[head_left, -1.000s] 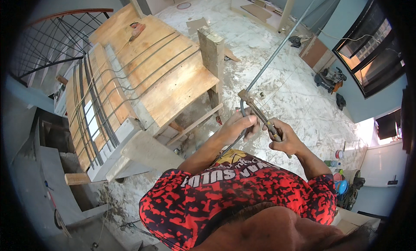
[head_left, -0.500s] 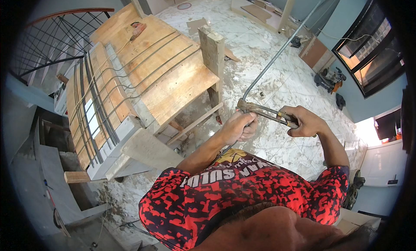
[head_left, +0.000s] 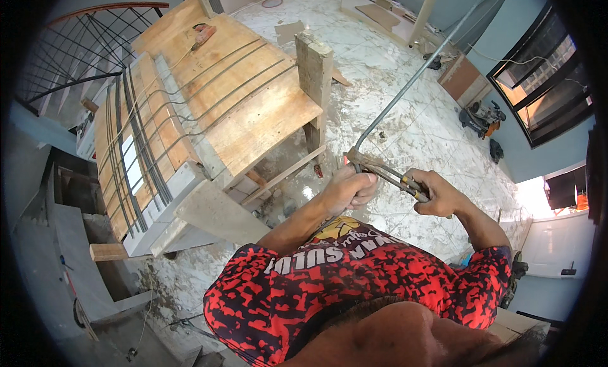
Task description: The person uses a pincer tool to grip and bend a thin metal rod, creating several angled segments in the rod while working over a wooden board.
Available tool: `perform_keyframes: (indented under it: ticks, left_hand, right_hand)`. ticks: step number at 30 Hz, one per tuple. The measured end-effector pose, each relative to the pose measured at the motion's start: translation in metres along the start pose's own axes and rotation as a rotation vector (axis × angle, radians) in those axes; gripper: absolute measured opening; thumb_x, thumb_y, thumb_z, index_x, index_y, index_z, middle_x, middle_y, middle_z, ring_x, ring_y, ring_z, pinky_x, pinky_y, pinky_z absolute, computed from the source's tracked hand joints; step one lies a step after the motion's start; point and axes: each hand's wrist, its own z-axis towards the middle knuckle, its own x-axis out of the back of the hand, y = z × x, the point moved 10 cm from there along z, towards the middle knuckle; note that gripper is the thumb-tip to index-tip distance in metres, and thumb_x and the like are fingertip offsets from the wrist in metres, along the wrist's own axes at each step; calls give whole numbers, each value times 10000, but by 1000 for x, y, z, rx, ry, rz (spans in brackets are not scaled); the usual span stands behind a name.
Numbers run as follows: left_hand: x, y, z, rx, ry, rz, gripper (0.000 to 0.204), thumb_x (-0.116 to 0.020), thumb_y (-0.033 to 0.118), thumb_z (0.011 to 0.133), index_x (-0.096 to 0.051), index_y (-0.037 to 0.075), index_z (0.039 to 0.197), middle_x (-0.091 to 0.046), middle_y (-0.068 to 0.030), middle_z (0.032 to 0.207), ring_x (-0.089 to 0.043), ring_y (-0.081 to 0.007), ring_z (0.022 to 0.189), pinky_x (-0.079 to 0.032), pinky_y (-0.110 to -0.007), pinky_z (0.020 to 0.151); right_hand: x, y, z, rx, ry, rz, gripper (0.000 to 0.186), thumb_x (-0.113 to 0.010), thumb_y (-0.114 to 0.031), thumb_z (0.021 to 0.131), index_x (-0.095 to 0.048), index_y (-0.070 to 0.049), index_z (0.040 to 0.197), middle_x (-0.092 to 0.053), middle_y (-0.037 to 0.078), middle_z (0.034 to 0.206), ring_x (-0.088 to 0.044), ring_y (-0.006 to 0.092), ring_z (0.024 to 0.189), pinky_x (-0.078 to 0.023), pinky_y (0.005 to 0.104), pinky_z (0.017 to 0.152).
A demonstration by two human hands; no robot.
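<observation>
Steel rod [head_left: 411,82]: long, stiff, springy. Left hand [head_left: 347,189] clamped near its end; right hand [head_left: 437,193] clamped on pliers [head_left: 386,170].

Pale marble-pattern tiled floor [head_left: 405,113], dusty with debris. Wooden workbench tabletop [head_left: 240,94] left of centre, bent rods lying on it. Curved stair railing [head_left: 69,56] left of the workbench. Dark-framed window [head_left: 544,94] far right of it, sunlit, blue wall [head_left: 538,161] below.
</observation>
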Motion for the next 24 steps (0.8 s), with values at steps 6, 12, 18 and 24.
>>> perform_keyframes:
  ticks: [6,12,18,24]
  left_hand:
    - [-12,23,1,-180,85,62,396,-774,210,759,-520,34,1006,-519,-27,805,-474,-102,589,-411,-238,515]
    - [-16,23,15,-362,-37,10,325,-791,158,750,-561,35,944,-607,-93,963,-561,-174,957,-461,-311,848]
    - [-9,21,13,-332,34,-3,219,-756,121,786,-562,42,850,-625,-97,924,-581,-163,916,-474,-302,812]
    - [-3,25,11,-354,48,5,204,-748,135,798,-576,35,838,-633,-93,899,-592,-152,877,-483,-288,776]
  right_hand:
    - [-9,-5,-9,-37,3,44,384,-590,-22,637,-539,-31,1017,-408,-9,627,-394,110,581,-341,276,544]
    - [-16,-2,-10,-5,12,24,386,-602,-23,655,-528,-20,1034,-407,-9,634,-391,97,582,-331,268,536]
    - [-22,-6,-8,-23,41,157,374,-584,2,677,-512,-3,1044,-403,-27,661,-378,76,597,-318,255,534]
    - [-27,-3,-5,4,82,128,349,-579,15,678,-502,-15,1017,-381,-31,668,-366,72,604,-303,254,531]
